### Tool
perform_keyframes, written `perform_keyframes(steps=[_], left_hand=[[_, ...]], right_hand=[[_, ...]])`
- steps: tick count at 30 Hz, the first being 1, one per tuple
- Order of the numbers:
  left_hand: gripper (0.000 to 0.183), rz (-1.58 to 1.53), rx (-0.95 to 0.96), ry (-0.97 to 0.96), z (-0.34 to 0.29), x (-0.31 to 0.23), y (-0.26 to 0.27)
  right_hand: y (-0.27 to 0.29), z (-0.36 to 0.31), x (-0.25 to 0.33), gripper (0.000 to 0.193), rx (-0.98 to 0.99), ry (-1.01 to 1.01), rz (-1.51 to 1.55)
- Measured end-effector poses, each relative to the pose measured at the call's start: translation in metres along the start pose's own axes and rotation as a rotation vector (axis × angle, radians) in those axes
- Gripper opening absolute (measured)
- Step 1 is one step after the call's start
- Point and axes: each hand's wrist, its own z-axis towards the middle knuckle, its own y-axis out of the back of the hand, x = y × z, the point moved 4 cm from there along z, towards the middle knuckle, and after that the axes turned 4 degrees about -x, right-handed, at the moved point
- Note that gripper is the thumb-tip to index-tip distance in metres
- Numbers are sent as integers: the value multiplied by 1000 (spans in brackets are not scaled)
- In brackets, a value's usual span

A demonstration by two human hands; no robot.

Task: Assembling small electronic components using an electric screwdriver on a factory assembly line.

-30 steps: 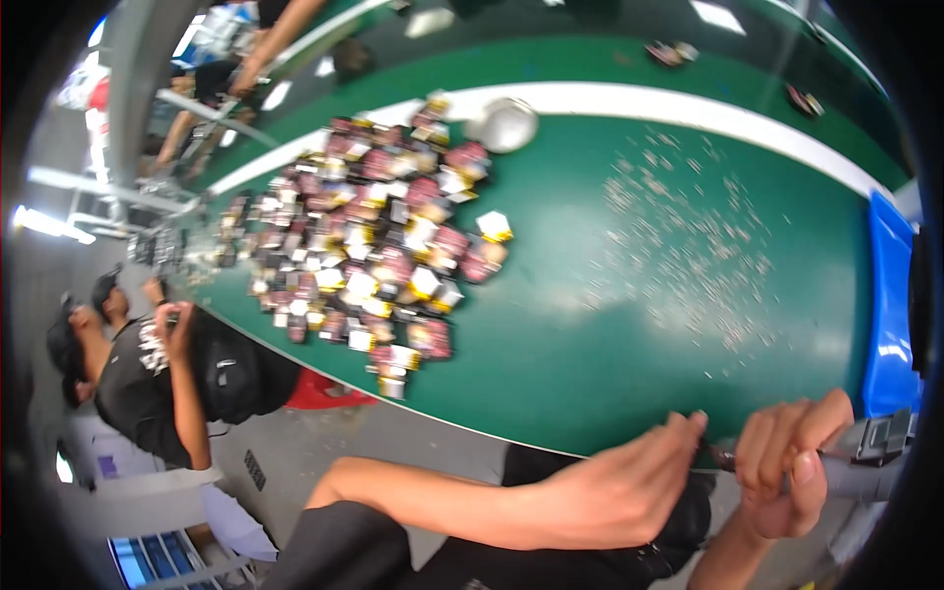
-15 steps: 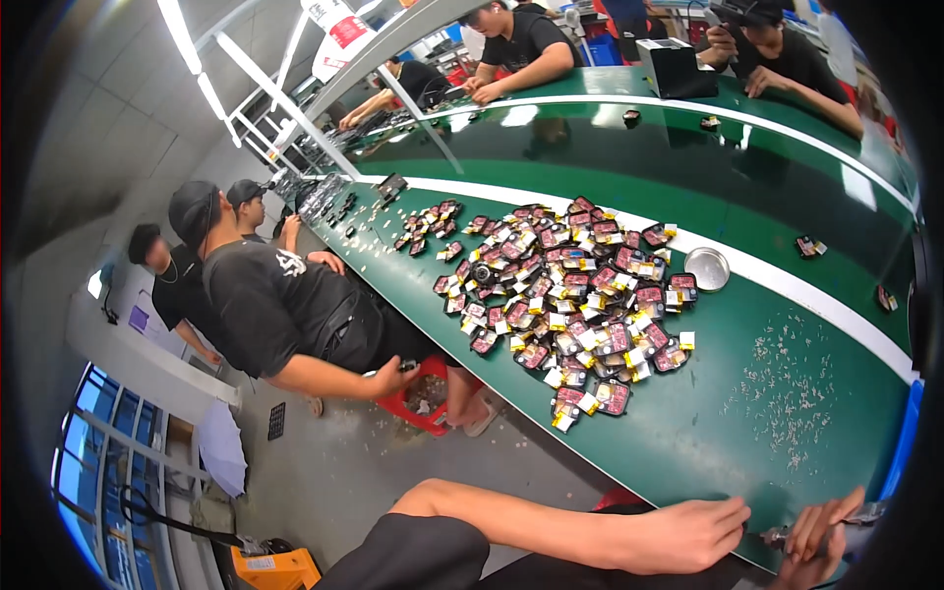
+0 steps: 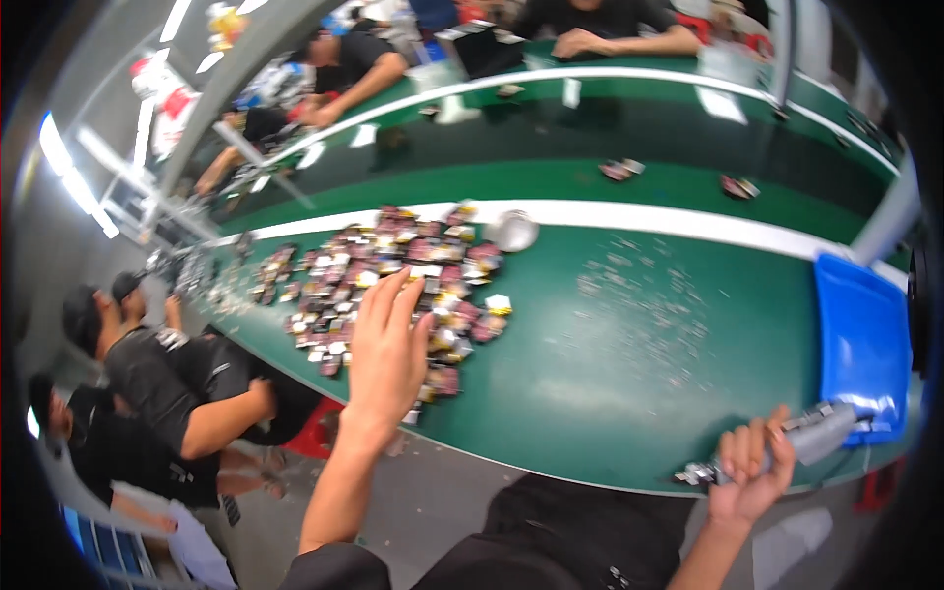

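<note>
My left hand (image 3: 388, 349) is stretched over the near side of a heap of small black electronic units (image 3: 339, 290), fingers extended. The units show reddish boards with white and yellow pieces. Blur hides whether the fingertips touch one; nothing is seen held. At the bench's front right, my right hand (image 3: 752, 462) is wrapped round a slim powered screwdriver (image 3: 824, 433) with a grey-white body. Its metal tip points left, near the bench edge. Tiny pale metal bits (image 3: 649, 315), like screws, lie scattered on the green bench (image 3: 531, 393) between the hands.
A blue tray (image 3: 860, 324) stands on the bench at the right. Beyond the heap is a round metal dish (image 3: 513, 231). Loose units (image 3: 621, 170) lie on the dark conveyor belt behind the white rail. Co-workers sit across the line and at the left.
My left hand has moved away from the right hand to the heap, its fingers now spread. The view has swung right, bringing the blue tray in. The screwdriver stays in my right hand.
</note>
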Motion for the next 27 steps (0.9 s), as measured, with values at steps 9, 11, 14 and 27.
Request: perform_keyframes(steps=[9,11,14,27], left_hand=[[30,-594,315,-401,-16,-166,-52],[29,-588,325,-418,-14,-178,-56],[26,-514,333,-495,-9,-187,-58],[14,-705,210,-353,-29,-183,-45]], right_hand=[[1,0,5,10,201,-23,-63],[3,0,7,10,195,-17,-55],[6,1,7,10,209,-28,-24],[22,-2,12,10,120,36,97]])
